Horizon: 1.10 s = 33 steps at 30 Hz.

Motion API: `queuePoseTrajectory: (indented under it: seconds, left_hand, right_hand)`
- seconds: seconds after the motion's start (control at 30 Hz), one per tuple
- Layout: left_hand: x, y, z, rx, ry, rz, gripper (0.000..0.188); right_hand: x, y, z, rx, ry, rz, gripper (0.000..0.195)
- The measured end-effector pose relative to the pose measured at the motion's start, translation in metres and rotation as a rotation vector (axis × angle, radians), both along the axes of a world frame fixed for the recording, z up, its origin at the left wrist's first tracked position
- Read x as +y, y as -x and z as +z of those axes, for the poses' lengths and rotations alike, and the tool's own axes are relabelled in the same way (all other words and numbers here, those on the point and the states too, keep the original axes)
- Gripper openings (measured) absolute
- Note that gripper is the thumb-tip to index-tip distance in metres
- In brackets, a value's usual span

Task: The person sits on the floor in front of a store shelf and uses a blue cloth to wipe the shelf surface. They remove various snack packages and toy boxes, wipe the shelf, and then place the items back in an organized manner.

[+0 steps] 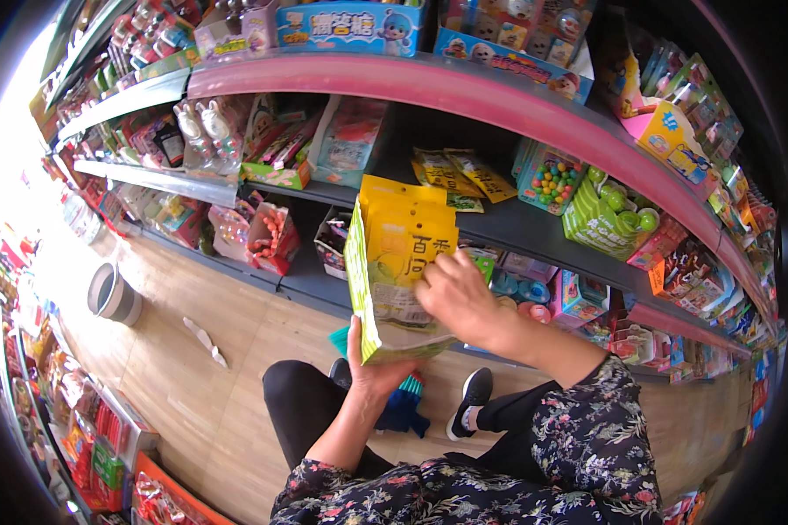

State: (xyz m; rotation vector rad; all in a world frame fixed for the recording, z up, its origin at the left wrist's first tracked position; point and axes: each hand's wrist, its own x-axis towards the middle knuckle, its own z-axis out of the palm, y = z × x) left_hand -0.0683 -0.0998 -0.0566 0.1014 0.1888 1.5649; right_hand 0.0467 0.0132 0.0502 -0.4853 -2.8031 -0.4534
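My left hand (381,374) supports a green-and-white display box (362,295) from below, with the thumb along its side. Upright in the box stand several yellow snack packets (407,230) printed with writing. At the box's right edge, the curled fingers of my right hand (459,295) grip the front packets; the fingertips are partly hidden. Just beyond, loose yellow packets (463,174) lie on the dark middle shelf (499,226), a green one partly beneath them.
Candy boxes, gumball packs (555,180) and green lollipop-like sweets (607,216) line the shelf to the right. A pink shelf edge (394,79) overhangs it. A grey bucket (121,298) and a crumpled white strip (205,341) are on the wooden floor. A blue-and-teal cloth item (404,410) lies between my feet.
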Motion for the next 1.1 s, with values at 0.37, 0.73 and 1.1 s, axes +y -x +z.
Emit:
queuePoseTrajectory:
  seconds: [0.37,0.73,1.1]
  left_hand:
    - [-0.003,0.015,-0.015,-0.154,0.002,0.021,0.083]
    - [0.0,0.014,-0.013,-0.168,-0.005,-0.021,0.087]
    - [-0.005,0.014,-0.014,-0.16,-0.039,-0.011,0.086]
  right_hand:
    - [0.154,-0.014,-0.005,0.528,0.161,-0.379,0.049]
    - [0.246,-0.022,-0.038,-0.015,0.498,-0.691,0.073]
    - [0.228,0.015,-0.048,0.141,0.45,-0.889,0.104]
